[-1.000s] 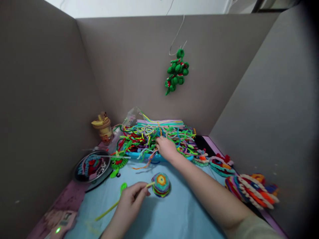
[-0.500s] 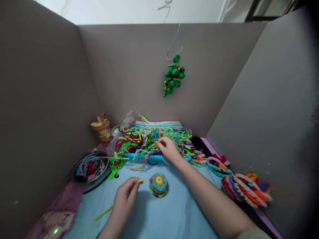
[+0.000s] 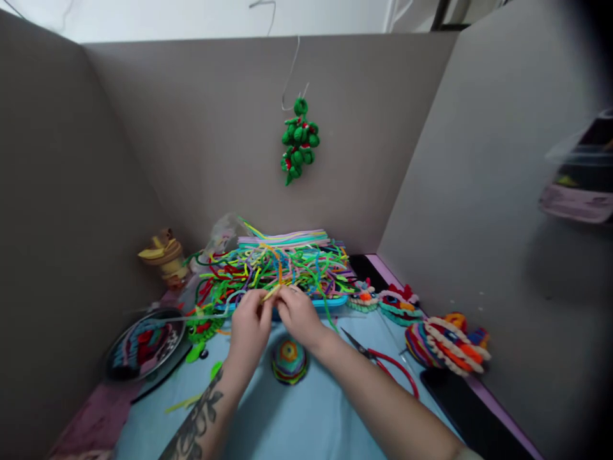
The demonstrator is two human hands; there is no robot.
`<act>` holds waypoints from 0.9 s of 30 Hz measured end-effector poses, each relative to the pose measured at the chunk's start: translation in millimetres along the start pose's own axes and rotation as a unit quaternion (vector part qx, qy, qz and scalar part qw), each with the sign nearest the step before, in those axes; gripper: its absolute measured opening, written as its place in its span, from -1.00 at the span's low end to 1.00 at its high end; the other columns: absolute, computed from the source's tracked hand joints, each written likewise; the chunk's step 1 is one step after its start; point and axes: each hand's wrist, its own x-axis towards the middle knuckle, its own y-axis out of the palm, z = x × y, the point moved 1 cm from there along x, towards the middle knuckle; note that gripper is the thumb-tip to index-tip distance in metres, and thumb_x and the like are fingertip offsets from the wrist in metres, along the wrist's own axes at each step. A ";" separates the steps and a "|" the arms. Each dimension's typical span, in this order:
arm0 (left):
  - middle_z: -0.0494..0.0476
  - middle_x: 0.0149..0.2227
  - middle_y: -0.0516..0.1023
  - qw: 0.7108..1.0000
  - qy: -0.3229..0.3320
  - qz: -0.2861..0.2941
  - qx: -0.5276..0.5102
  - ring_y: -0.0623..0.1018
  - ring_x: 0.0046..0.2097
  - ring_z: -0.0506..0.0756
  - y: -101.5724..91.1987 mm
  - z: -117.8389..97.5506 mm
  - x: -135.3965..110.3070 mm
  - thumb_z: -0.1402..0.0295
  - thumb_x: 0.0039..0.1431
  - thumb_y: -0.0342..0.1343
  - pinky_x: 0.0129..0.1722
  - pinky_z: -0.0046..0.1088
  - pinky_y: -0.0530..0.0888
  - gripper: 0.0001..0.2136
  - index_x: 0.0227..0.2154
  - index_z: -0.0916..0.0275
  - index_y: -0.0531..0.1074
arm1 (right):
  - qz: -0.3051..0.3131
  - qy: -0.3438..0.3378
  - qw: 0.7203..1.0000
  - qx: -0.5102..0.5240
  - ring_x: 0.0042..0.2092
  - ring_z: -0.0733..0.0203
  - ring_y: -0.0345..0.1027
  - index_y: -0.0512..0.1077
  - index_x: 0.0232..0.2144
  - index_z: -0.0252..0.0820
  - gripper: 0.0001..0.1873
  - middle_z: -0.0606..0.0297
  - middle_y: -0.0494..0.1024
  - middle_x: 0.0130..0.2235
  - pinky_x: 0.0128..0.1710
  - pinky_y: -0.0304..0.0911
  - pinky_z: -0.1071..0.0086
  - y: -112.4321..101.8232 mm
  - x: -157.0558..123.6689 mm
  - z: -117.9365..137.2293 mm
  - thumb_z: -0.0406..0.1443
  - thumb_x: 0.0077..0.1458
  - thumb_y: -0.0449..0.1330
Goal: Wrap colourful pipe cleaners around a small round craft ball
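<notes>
Just in front of the tray, my two hands meet with their fingers pinched together. A yellow pipe cleaner (image 3: 271, 293) shows between the fingertips. My left hand (image 3: 251, 322) is closed on it, and my right hand (image 3: 297, 316) pinches at the same spot; its fingertips are partly hidden. Below and between the wrists, a round multicoloured striped piece (image 3: 289, 361) with an orange and yellow centre rests on the cloth. Another yellow length (image 3: 182, 404) shows left of my left forearm; I cannot tell whether it joins the held one.
A blue tray (image 3: 338, 303) bears a heap of tangled pipe cleaners (image 3: 287, 265). Red-handled scissors (image 3: 393, 367), a dark phone (image 3: 472, 409) and several colourful woolly pieces (image 3: 447, 345) lie at right. Left are a round metal dish (image 3: 115, 364) and a cup (image 3: 167, 262). A green ornament (image 3: 299, 144) hangs behind.
My right hand has come back from the heap, and my left hand has moved up and forward to meet it. The view has shifted right, bringing the scissors and phone into sight.
</notes>
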 end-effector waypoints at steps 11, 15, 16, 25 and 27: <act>0.05 -0.44 0.39 0.990 0.022 -0.121 0.066 0.37 -0.37 0.04 -32.6 8.4 11.8 0.38 0.15 -0.04 -0.34 -0.48 0.30 -0.87 -0.45 0.25 0.35 | 0.090 -0.009 0.985 -0.148 -0.15 0.14 0.27 0.40 -0.29 -0.19 -0.80 0.18 0.51 -0.27 -0.13 0.17 0.34 5.4 20.4 -19.6 -0.40 0.18 -0.03; -0.02 -0.50 0.36 0.965 -0.093 -0.237 0.062 0.31 -0.48 -0.01 -76.6 17.1 17.8 0.31 0.11 0.01 -0.46 -0.51 0.26 -0.86 -0.43 0.26 0.40 | 0.154 0.023 0.965 -0.212 -0.15 0.17 0.29 0.43 -0.31 -0.21 -0.78 0.19 0.53 -0.25 -0.15 0.15 0.40 4.9 40.6 -46.6 -0.40 0.20 -0.02; -0.04 -0.52 0.35 0.956 -0.116 -0.262 0.063 0.29 -0.51 -0.03 -87.1 18.3 17.7 0.31 0.10 0.03 -0.49 -0.52 0.24 -0.86 -0.42 0.27 0.42 | 0.162 0.027 0.963 -0.215 -0.14 0.18 0.29 0.44 -0.30 -0.21 -0.78 0.20 0.53 -0.24 -0.15 0.14 0.41 5.7 45.3 -52.4 -0.40 0.20 -0.02; -0.11 -0.62 0.16 0.878 -0.145 -0.452 0.055 0.15 -0.58 -0.08 -151.2 26.4 8.5 0.32 0.05 0.12 -0.62 -0.55 0.09 -0.88 -0.40 0.27 0.43 | 0.208 0.076 0.953 -0.206 -0.13 0.12 0.38 0.48 -0.32 -0.24 -0.82 0.11 0.56 -0.23 -0.15 0.18 0.38 20.7 59.0 -79.3 -0.39 0.13 0.06; -0.11 -0.63 0.18 0.872 -0.147 -0.466 0.015 0.17 -0.60 -0.08 -157.1 25.0 8.0 0.31 0.03 0.13 -0.64 -0.56 0.11 -0.86 -0.40 0.28 0.42 | 0.194 0.079 0.958 -0.194 -0.11 0.14 0.39 0.48 -0.28 -0.23 -0.79 0.13 0.55 -0.19 -0.12 0.19 0.39 18.8 58.1 -78.5 -0.38 0.15 0.04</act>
